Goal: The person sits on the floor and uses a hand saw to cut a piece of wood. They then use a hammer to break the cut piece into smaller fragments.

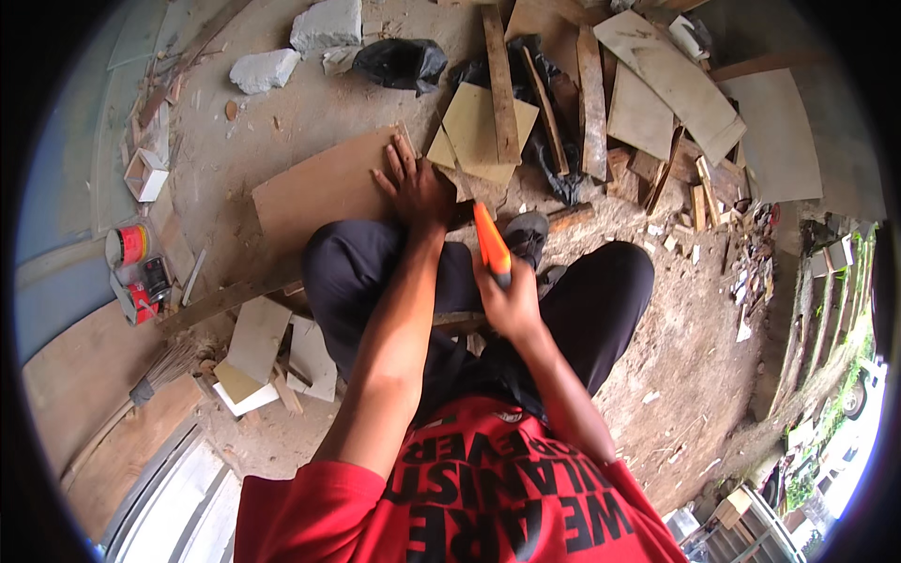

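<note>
Red-labelled tin, black-red can (left)

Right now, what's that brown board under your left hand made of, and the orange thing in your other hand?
The brown board looks like thin pressed wood, maybe hardboard: flat, smooth, evenly tan, no grain showing. My left hand presses flat on it. The orange handle in my right hand looks like plastic: bright, even colour with a slight shine. The tool's working end is hidden.

- One head-worn fisheye view looks steeply down from close above onto the person's lap and hands.
- It faces the dirt floor ahead; edges bend toward the rim.
</note>
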{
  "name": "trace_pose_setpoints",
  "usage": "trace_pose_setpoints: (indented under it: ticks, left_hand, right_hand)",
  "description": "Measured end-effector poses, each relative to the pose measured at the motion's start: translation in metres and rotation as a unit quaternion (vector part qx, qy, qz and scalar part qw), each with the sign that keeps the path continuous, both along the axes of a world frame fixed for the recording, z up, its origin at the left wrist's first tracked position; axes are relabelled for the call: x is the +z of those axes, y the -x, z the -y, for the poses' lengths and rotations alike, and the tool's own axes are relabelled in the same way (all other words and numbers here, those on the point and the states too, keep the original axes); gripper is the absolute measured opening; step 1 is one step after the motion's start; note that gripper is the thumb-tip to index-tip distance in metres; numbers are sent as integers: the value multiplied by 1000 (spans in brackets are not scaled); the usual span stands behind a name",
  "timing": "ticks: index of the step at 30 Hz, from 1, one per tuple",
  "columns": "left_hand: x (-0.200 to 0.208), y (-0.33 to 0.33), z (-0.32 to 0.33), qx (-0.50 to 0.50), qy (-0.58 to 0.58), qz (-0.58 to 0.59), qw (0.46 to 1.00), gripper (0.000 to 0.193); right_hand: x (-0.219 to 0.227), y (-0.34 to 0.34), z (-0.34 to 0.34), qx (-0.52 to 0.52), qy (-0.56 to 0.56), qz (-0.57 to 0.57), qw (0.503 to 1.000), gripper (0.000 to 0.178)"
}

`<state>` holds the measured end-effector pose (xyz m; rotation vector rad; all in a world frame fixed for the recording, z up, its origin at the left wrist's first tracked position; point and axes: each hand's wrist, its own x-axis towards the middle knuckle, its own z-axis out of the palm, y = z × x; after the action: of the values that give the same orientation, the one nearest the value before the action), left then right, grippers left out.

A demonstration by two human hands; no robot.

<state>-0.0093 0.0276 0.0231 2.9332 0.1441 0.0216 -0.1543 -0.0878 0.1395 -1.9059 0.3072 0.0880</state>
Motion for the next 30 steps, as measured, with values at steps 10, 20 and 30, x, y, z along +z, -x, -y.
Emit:
trace_pose_setpoints:
  ticks: [10, 20, 30]
  left_hand:
    - [-27, -2, -3, -4, -19, 92, 996, 32]
    - [-9, 11, 0, -9, -9, 18, 1000, 42]
    - [-21, 2, 0, 1, -19, 72, 997, 31]
  right_hand:
    - [91, 88, 19, 7, -27, -115, 993, 13]
    - [-13, -9, 5, 6, 2, -42, 999, 19]
    - [123, 107, 25, 13, -53, -161, 985, 9]
